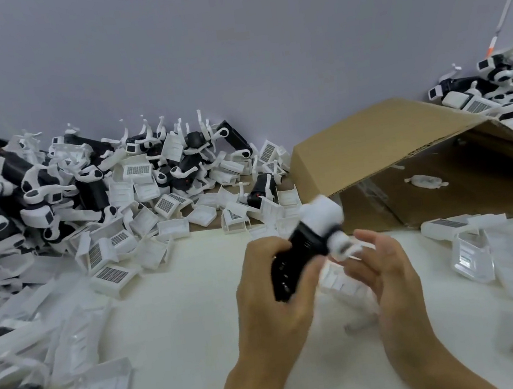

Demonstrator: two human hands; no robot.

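A black device with a white head is gripped by the curled fingers of the left hand, above the counter and before a box. The right hand fingers are stretched loosely open beside the white end; contact cannot be told through blur.

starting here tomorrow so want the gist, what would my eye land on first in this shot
First the black-and-white device at centre, blurred: the left hand grips its black body while the right hand is at its white end. Next comes the big heap of similar black and white parts at back left. Then there is the open cardboard box lying on its side at right.
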